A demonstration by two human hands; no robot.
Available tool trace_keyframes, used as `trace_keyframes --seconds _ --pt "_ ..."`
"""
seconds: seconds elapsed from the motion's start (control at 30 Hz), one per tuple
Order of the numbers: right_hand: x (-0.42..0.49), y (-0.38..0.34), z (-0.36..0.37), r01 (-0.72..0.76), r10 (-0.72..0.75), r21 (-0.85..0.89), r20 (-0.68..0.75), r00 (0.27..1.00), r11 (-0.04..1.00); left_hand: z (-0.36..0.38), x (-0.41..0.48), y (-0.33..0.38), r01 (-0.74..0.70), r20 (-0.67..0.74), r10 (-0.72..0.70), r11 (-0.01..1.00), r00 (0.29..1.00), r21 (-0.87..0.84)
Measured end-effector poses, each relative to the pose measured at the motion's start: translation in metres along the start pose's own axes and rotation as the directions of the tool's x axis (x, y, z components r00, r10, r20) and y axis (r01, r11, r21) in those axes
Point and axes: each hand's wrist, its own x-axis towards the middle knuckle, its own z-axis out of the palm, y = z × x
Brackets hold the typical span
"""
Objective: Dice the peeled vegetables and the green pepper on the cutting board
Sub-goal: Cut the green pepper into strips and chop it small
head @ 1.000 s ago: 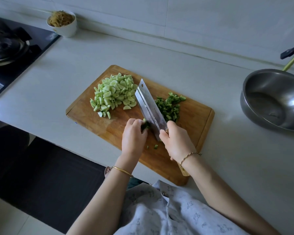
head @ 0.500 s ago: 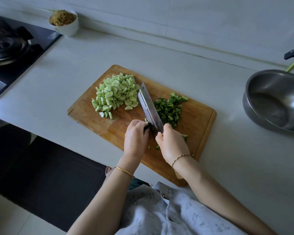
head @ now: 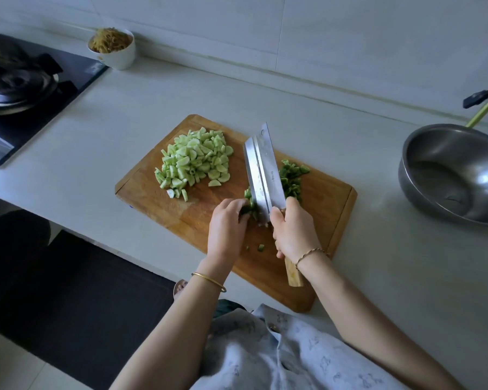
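On the rectangular wooden cutting board (head: 158,198): right hand (head: 293,232), grip wrapped around wide steel cleaver (head: 261,175); left hand (head: 227,226), fingers curled, pinning uncut dark green pepper (head: 250,204) beside the blade. Diced pepper (head: 292,180) behind; pale diced vegetables (head: 195,161) far left.

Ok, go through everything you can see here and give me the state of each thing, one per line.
Pale vegetable: diced, piled on the board's left part.
Green pepper: mostly diced; a piece remains under the left hand.
Cleaver: raised, blade tilted over the pepper.
Left hand: closed on the uncut pepper piece.
Right hand: gripping the cleaver handle.
Board: flat on the counter.
Metal bowl: looks empty.
White cup: full of brownish shreds.
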Motion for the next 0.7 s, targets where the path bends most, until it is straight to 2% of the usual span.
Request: trace_keyframes --seconds 0.13,0.4,0.7 --pt "-0.004 0.000 -0.007 0.034 -0.033 -0.040 0.023 0.999 0.999 -0.002 0.001 0.000 0.025 0.017 -0.025 1.000 1.000 -0.005" --pt "-0.010 0.004 -0.002 0.004 0.004 -0.077 0.105 0.995 0.997 -0.002 0.002 -0.002 0.022 0.006 -0.022 1.000 1.000 -0.019" --pt "-0.001 -0.009 0.003 0.032 -0.006 -0.238 0.107 0.994 0.971 -0.001 0.006 -0.002 0.094 -0.002 -0.094 0.994 0.996 -0.048"
